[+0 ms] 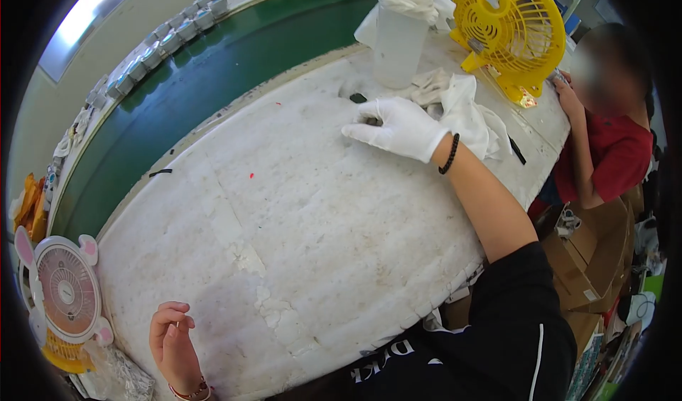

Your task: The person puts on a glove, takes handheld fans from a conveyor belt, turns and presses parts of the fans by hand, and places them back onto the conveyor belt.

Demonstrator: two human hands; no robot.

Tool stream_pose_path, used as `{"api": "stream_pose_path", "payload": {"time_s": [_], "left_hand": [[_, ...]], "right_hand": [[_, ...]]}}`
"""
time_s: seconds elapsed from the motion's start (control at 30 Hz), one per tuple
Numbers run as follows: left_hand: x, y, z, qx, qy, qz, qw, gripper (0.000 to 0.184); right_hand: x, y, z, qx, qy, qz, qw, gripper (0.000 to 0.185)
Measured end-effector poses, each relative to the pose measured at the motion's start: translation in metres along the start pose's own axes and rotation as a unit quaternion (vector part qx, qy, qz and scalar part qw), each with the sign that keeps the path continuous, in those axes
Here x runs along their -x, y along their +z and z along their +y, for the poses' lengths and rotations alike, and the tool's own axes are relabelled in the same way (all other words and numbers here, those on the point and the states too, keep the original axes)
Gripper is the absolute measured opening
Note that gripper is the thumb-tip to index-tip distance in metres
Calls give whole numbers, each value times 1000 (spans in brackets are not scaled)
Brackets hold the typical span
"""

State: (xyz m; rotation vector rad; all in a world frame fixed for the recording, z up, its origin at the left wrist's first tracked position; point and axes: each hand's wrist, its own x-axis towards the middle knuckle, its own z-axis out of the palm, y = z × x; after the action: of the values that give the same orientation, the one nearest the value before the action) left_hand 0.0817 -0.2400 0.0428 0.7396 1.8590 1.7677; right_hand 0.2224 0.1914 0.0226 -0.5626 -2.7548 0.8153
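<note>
My right hand [398, 127] wears a white glove and is low over the worktable [320, 209]. Its thumb and forefinger curve into a pinch around a dark gap; whatever is between the tips, if anything, cannot be made out. Just beyond the fingers lies a small dark piece [358, 98]. Behind the hand stands a translucent white bottle [400, 46] topped with white cloth. White cloths [469, 113] lie close to the wrist. My bare left hand [175, 348] hovers at the table's near left, fingers loosely bent and apart, with nothing visible in it.
A green conveyor belt [234, 53] runs along the far side, with rows of metallic parts [170, 42] beyond. A yellow fan [508, 28] stands back right, a rabbit-eared fan [67, 291] at left. A black pen [517, 151] lies right. A person in a red shirt [621, 152] sits nearby.
</note>
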Motion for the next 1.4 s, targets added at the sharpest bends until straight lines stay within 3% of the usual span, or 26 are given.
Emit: {"api": "stream_pose_path", "payload": {"time_s": [0.6,0.8,0.93,1.13,1.2,1.27,1.4], "left_hand": [[-1,-2,-1,76,-49,-2,996,14],[-1,0,1,104,-44,-10,994,15],[-1,-6,-3,111,-46,-15,993,15],[-1,-8,-4,119,-35,10,992,15],[-1,-12,-7,126,-52,35,990,27],[-1,-18,-3,132,-90,44,986,50],[-6,-23,-2,166,-72,47,982,44]], "right_hand": [[-1,1,2,5,-24,20,999,34],[1,1,0,10,-31,43,999,32],[1,-7,-5,48,-6,-15,999,40],[3,-5,-3,58,-25,21,998,37],[4,-5,-4,54,-20,17,998,36],[3,-6,-2,55,-15,13,998,35],[3,-5,-5,36,-3,10,999,34]]}}
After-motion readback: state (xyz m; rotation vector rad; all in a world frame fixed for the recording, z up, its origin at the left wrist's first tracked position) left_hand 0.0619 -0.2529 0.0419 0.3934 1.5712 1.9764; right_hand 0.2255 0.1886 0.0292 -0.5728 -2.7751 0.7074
